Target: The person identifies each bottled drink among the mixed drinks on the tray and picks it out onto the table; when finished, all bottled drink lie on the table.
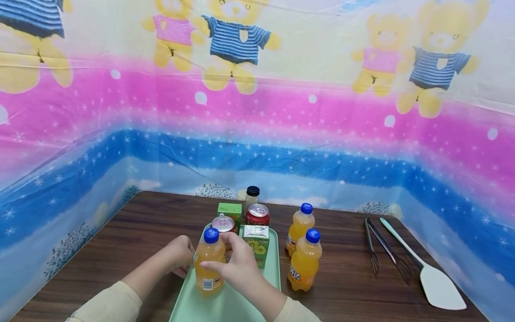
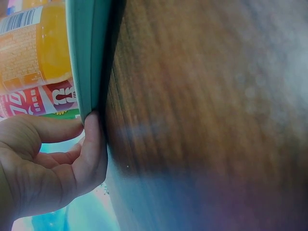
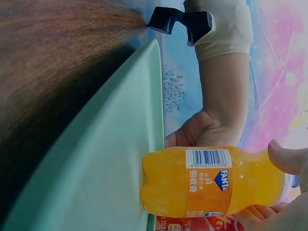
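Observation:
My right hand (image 1: 245, 267) holds an orange Fanta bottle (image 1: 210, 264) with a blue cap, thumb and fingers about its upper part. The bottle stands upright, its base at the surface of the light green tray (image 3: 113, 159). At the tray's left rim, my left hand (image 2: 57, 166) pinches the edge between thumb and fingers. Behind the bottle stands a soda can (image 1: 222, 223), partly hidden. A green drink carton with yellow flowers (image 1: 257, 247) stands on the tray beside my right hand. Another red can (image 1: 258, 215) and a second green carton (image 1: 230, 211) are farther back.
Right of the tray stand two more orange soda bottles (image 1: 304, 264) with blue caps. A black-lidded jar (image 1: 252, 192) is at the back. Farther right on the dark wooden table (image 1: 342, 277) lie dark utensils (image 1: 388, 250) and a pale spatula (image 1: 440, 286). A printed curtain (image 1: 281, 154) surrounds the table.

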{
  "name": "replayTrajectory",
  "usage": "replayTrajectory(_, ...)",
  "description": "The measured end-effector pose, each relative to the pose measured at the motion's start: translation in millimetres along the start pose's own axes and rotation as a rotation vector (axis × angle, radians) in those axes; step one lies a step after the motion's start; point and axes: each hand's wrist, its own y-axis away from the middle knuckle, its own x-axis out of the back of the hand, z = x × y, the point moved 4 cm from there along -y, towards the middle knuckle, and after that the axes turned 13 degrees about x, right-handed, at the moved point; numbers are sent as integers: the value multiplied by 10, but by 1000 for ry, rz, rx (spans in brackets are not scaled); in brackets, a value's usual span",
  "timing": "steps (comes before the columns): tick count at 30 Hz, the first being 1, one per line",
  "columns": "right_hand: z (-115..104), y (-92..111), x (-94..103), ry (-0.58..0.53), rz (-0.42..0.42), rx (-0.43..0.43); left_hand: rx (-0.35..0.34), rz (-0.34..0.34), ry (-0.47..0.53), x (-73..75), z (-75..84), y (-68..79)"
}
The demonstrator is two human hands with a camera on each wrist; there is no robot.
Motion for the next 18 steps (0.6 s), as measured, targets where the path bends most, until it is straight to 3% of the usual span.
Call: replayTrajectory(18, -91, 97, 77, -36, -8, 28, 6, -2, 13, -8, -2, 1)
